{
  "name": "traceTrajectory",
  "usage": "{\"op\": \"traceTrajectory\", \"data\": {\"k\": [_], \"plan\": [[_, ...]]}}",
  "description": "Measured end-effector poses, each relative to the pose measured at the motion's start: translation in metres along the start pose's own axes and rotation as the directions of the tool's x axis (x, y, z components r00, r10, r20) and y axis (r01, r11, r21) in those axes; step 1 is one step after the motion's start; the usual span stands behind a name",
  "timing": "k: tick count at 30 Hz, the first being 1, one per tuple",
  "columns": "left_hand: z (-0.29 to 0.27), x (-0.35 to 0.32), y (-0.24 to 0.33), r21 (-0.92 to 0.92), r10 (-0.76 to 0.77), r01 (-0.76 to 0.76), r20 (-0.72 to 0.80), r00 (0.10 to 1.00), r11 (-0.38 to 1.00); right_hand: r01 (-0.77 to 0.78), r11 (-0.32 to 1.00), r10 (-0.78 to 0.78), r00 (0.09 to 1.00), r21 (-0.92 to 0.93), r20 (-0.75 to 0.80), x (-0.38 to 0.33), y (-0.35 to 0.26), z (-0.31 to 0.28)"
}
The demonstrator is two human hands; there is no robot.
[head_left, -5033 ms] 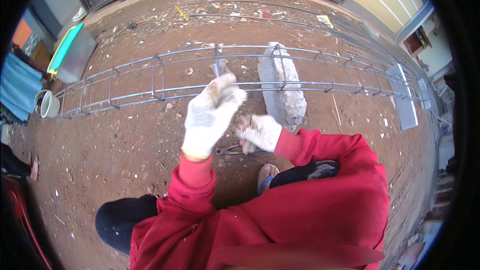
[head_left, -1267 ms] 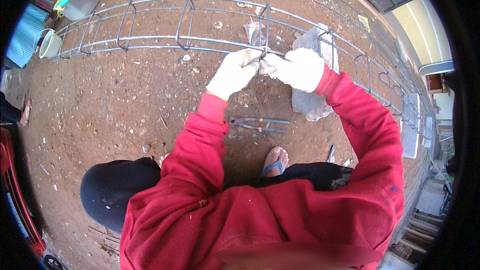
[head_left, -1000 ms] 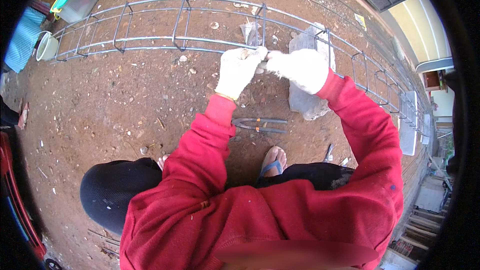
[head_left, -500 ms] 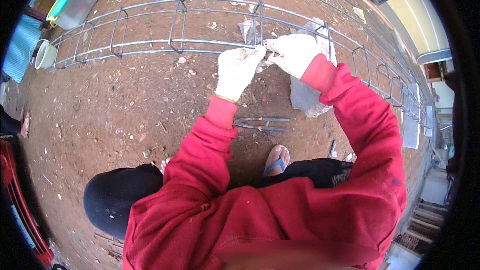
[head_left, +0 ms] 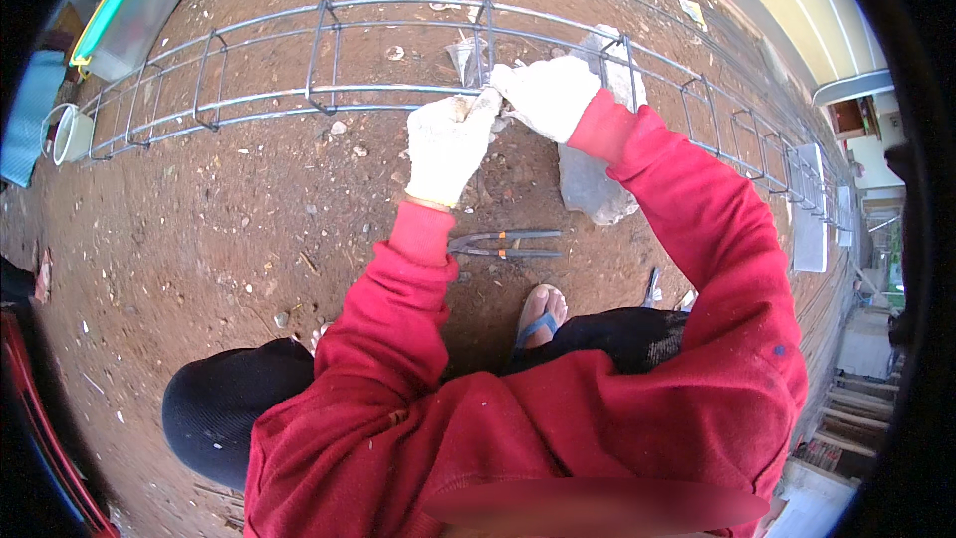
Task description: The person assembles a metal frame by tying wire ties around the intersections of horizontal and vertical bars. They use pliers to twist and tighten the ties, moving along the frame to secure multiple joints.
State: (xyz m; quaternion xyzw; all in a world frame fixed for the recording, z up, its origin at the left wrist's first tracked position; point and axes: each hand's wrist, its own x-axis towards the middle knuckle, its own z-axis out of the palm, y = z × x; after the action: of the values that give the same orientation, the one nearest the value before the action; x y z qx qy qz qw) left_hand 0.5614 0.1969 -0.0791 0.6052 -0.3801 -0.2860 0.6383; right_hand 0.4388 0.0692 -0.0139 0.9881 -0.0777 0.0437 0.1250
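A long steel rebar cage (head_left: 398, 89), with square stirrups along its bars, stretches across the view ahead of me. My left hand (head_left: 446, 147), in a white glove, is closed at the near lower bar beside a stirrup. My right hand (head_left: 551, 96), gloved the same way, is closed against the left fingertips at that joint. Whatever small thing the fingers pinch is hidden by the gloves. Below my hands, long-handled pincers (head_left: 513, 253) with orange marks lie on the dirt.
A pale stone block (head_left: 596, 184) lies under the cage by my right hand. A small clear plastic bag (head_left: 466, 60) lies behind the near bars. At the far left are a white bucket (head_left: 74, 135) and a clear bin (head_left: 139, 35). Another tool (head_left: 651, 287) lies near my right knee.
The whole scene has shifted slightly left in view. My fingertips have come closer together at the same joint, with the right hand now touching the left.
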Motion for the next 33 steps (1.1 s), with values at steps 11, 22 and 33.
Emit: {"op": "traceTrajectory", "data": {"k": [11, 22, 33], "plan": [[0.006, -0.006, 0.005, -0.187, -0.094, 0.089, -0.019, 0.995, 0.978, -0.824, 0.131, 0.104, 0.564, 0.551, 0.819, 0.017, 0.045, -0.028], [0.006, -0.007, 0.005, 0.003, 0.001, -0.001, -0.038, 0.999, 1.0, -0.508, -0.289, 0.137, 0.817, 0.812, 0.56, 0.02, 0.029, 0.008], [0.0, -0.006, 0.011, 0.016, -0.088, 0.088, 0.048, 0.995, 0.996, -0.429, 0.551, 0.456, 0.873, 0.716, 0.173, 0.004, -0.005, -0.018]]}}
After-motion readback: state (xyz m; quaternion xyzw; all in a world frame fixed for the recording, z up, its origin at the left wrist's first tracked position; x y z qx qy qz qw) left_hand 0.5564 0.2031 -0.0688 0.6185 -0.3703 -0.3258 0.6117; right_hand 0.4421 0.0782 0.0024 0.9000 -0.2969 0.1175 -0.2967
